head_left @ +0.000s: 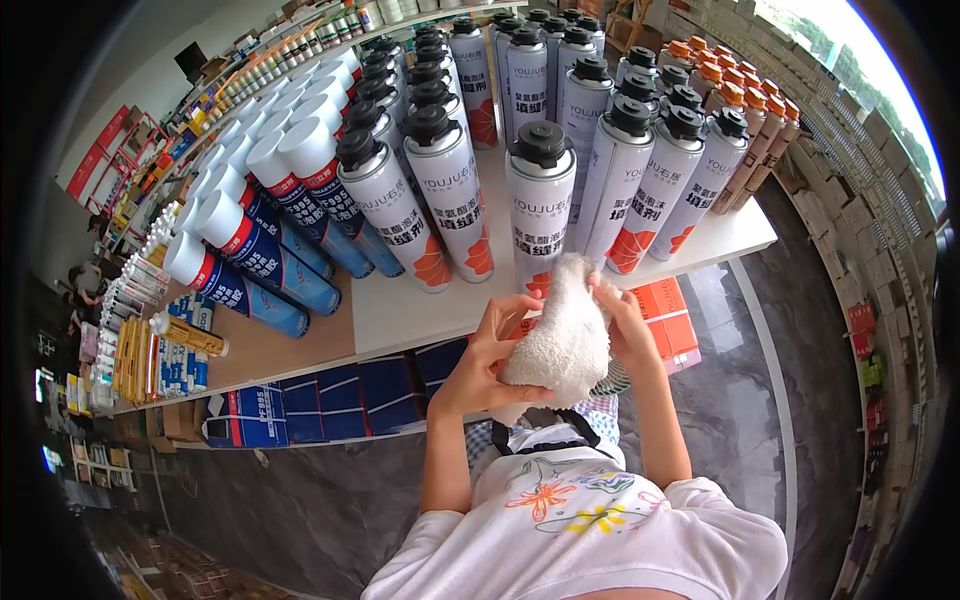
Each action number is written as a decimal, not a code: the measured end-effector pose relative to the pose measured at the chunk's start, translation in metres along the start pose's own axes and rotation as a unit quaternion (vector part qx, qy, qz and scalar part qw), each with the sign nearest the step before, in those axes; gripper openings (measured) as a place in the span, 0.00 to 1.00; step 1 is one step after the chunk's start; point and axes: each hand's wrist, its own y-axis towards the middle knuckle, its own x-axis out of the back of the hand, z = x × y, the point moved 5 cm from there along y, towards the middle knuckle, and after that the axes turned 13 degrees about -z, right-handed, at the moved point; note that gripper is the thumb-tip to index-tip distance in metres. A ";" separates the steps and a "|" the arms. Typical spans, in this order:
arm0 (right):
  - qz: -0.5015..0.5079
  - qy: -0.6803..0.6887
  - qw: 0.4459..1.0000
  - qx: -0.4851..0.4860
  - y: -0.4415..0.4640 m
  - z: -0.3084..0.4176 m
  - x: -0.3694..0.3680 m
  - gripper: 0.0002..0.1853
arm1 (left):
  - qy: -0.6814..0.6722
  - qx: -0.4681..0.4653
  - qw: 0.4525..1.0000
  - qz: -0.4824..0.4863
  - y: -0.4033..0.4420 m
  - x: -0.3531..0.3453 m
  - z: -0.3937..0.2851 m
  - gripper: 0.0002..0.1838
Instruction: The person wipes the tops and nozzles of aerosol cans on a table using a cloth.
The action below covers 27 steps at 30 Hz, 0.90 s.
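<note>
A white towelling cloth is bunched between my two hands, just in front of the table edge. My left hand grips its left side, with the thumb across the lower part. My right hand pinches the cloth's upper right edge. Directly beyond the cloth is a white foam sealant can with a black cap and an orange print; its base is hidden by the cloth and fingers. Similar cans stand upright to the left, and others to the right.
Blue spray cans with white caps crowd the table's left side. Brown cans with orange caps stand at the far right. The white tabletop ends near my hands. Blue boxes sit beneath, with an orange box by the right edge.
</note>
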 end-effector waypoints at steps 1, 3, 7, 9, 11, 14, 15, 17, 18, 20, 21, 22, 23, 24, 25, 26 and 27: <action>-0.025 -0.031 0.999 -0.011 -0.004 -0.005 -0.007 0.30 | -0.015 -0.021 0.999 -0.030 0.004 0.002 -0.007 0.36; -0.068 -0.087 0.993 -0.036 -0.025 -0.005 -0.021 0.26 | -0.034 -0.046 0.996 -0.062 0.011 0.001 -0.015 0.36; 0.077 -0.097 0.990 -0.067 -0.023 -0.056 -0.025 0.31 | -0.014 0.017 0.995 -0.094 0.013 0.007 -0.014 0.34; 0.100 -0.083 0.989 -0.076 -0.025 -0.072 -0.026 0.31 | -0.018 0.041 0.992 -0.122 0.014 0.009 -0.014 0.33; 0.108 -0.086 0.988 -0.066 -0.030 -0.071 -0.033 0.30 | -0.028 0.078 0.988 -0.134 0.008 0.012 -0.012 0.31; 0.136 -0.126 0.978 -0.097 -0.031 -0.065 -0.031 0.28 | -0.008 0.110 0.980 -0.163 0.003 0.022 -0.010 0.27; 0.153 -0.166 0.972 -0.064 -0.031 -0.057 -0.030 0.25 | 0.019 0.106 0.978 -0.180 0.003 0.026 -0.010 0.25; 0.184 -0.247 0.951 0.004 -0.029 -0.044 -0.032 0.21 | 0.048 0.086 0.975 -0.198 0.004 0.033 -0.014 0.23; 0.140 -0.237 0.959 0.061 -0.026 -0.038 -0.031 0.17 | 0.078 0.067 0.971 -0.217 0.004 0.037 -0.018 0.22; 0.085 -0.198 0.962 0.166 -0.023 -0.017 -0.028 0.11 | 0.096 0.048 0.964 -0.244 0.004 0.046 -0.024 0.20; 0.048 -0.186 0.955 0.226 -0.028 0.001 -0.029 0.10 | 0.114 0.030 0.955 -0.272 0.005 0.052 -0.028 0.19; 0.010 -0.203 0.932 0.299 -0.040 0.026 -0.039 0.10 | 0.141 0.001 0.945 -0.295 0.007 0.057 -0.035 0.18; -0.007 -0.208 0.920 0.331 -0.043 0.043 -0.043 0.13 | 0.168 -0.013 0.932 -0.321 0.006 0.061 -0.040 0.18; -0.032 -0.220 0.889 0.400 -0.041 0.056 -0.047 0.17 | 0.195 -0.048 0.918 -0.343 0.010 0.066 -0.048 0.18; -0.058 -0.230 0.853 0.466 -0.041 0.067 -0.052 0.22 | 0.221 -0.081 0.901 -0.364 0.013 0.069 -0.053 0.19; -0.059 -0.229 0.852 0.466 -0.036 0.074 -0.059 0.22 | 0.242 -0.083 0.885 -0.390 0.013 0.074 -0.054 0.19; -0.078 -0.250 0.815 0.517 -0.036 0.087 -0.067 0.30 | 0.268 -0.124 0.867 -0.403 0.022 0.076 -0.068 0.18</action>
